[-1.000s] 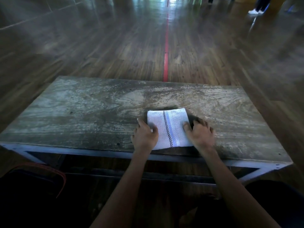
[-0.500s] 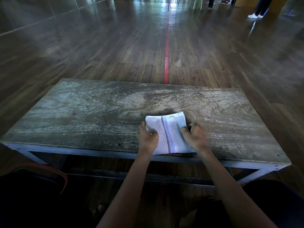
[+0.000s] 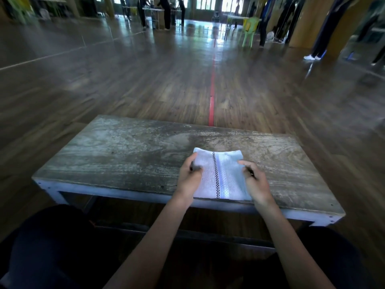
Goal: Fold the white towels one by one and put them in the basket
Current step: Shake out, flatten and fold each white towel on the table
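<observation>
Evidently the folding is finished: the white towel [image 3: 220,174] lies as a compact rectangle at the table's [image 3: 125,155] near edge, lower centre of the frame. The left hand [image 3: 188,178] pinches its left side and the right hand [image 3: 257,182] its right. Basketing remains; no basket shows.

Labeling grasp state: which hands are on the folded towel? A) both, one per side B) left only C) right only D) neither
A: the left hand pinches the towel at its left edge and the right hand at its right edge, on the table.
</observation>
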Tool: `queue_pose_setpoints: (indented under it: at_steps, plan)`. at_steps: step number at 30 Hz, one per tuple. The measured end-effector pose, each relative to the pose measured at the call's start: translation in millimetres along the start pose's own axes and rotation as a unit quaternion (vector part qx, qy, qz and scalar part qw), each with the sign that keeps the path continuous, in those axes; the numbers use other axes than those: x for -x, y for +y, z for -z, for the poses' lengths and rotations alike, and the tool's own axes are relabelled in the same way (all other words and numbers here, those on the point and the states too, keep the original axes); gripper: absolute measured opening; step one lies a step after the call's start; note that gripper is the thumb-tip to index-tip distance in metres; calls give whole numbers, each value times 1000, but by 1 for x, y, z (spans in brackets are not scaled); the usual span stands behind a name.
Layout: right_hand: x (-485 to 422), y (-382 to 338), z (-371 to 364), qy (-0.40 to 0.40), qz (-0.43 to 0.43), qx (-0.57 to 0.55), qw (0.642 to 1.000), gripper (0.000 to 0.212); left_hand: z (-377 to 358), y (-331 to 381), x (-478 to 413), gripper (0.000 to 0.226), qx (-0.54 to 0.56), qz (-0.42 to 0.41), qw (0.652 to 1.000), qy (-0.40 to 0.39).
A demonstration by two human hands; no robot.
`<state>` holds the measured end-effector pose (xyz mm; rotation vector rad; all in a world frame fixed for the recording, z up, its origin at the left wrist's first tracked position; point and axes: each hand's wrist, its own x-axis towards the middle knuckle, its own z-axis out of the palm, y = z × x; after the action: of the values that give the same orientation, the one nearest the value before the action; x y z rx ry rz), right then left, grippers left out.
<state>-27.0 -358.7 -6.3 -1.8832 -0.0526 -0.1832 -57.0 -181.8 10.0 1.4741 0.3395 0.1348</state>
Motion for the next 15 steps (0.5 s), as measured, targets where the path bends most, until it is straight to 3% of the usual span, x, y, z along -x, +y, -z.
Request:
queue_pose_setpoints:
  at_steps: [6, 15]
  plan:
    - [-2, -57, 0, 8, 15, -62, 998, 28, 22, 47, 1, 45, -16, -75, 997, -16]
    - [-3, -146, -79, -107, 60, -41, 992, 30, 129, 95, 13, 41, -14, -117, 990, 74]
